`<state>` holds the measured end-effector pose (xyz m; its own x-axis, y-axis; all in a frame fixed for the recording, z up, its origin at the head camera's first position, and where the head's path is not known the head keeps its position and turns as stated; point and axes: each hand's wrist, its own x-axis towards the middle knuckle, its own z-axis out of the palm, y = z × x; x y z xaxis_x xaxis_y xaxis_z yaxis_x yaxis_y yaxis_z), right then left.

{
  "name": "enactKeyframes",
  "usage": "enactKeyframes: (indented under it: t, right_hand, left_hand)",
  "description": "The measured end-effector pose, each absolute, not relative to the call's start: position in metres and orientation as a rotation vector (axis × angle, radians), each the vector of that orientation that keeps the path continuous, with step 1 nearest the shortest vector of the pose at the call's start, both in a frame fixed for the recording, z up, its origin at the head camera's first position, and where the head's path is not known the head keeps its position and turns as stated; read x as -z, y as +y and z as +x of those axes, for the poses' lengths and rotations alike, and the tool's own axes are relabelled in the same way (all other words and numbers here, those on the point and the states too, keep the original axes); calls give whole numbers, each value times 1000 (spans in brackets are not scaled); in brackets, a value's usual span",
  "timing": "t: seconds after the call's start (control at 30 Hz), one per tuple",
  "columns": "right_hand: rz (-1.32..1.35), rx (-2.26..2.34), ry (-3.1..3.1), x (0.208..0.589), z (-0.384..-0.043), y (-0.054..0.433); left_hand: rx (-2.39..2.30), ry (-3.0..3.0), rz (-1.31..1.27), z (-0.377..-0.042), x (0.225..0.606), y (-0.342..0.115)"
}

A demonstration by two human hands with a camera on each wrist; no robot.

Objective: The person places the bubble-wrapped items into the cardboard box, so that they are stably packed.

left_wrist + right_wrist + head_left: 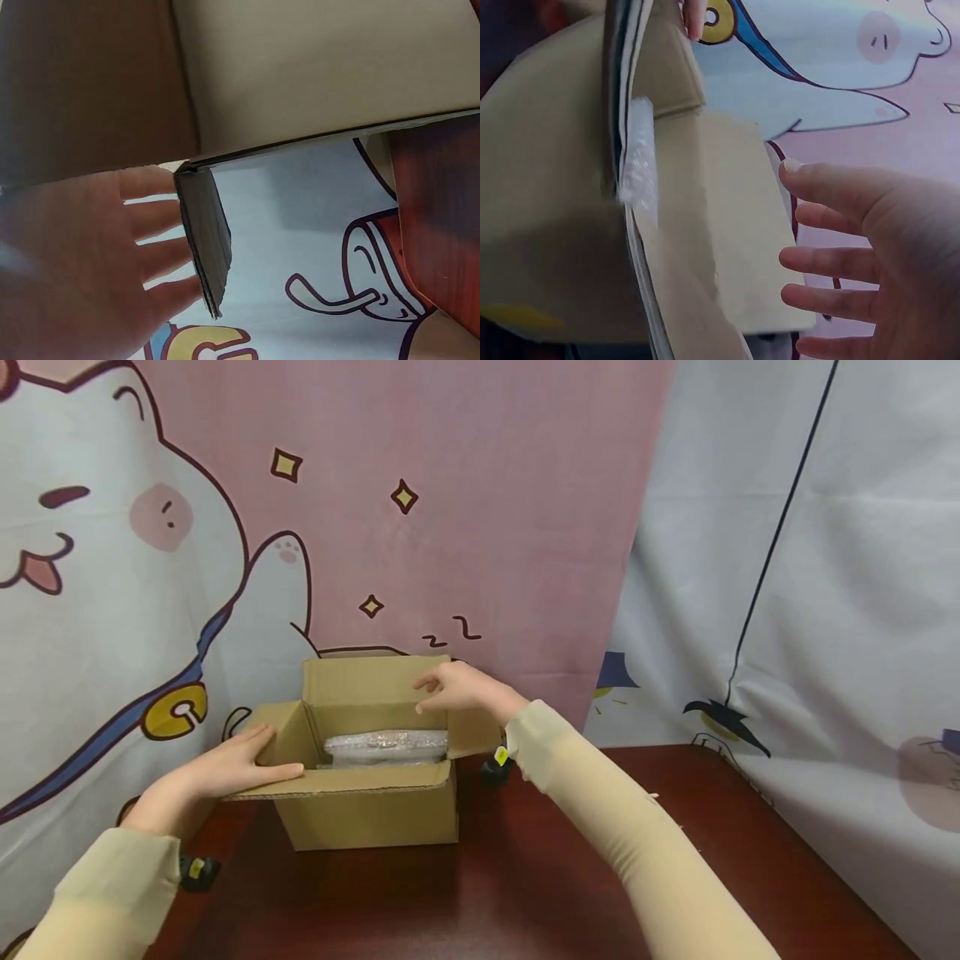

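An open cardboard box (375, 818) stands on the table with its flaps spread outward. Inside lies something wrapped in clear bubble wrap (386, 745); its front part is hidden behind the front flap (352, 781). My left hand (217, 766) is at the box's front left corner, thumb along the front flap and straight fingers against the left flap (206, 240). Over the right rear of the box, my right hand (461, 685) hovers with nothing in it. Its fingers are apart and loosely bent, a little off the back flap (742, 225) in the right wrist view.
The dark red-brown table (555, 877) extends in front of the box and to its right. Close behind the box hangs a pink cloth (517, 527) with a cartoon cat, and a pale cloth (825, 593) hangs along the right side.
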<state>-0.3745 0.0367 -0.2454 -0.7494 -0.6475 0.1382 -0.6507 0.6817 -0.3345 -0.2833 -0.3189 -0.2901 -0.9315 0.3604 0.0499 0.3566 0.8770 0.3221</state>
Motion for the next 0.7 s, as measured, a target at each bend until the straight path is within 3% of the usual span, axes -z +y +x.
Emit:
enactKeyframes:
  t: [0.7]
  right_hand:
    - [922,-760,-2862,242,-370,122]
  left_hand:
    - [-564,2997,554,-282,263,-322]
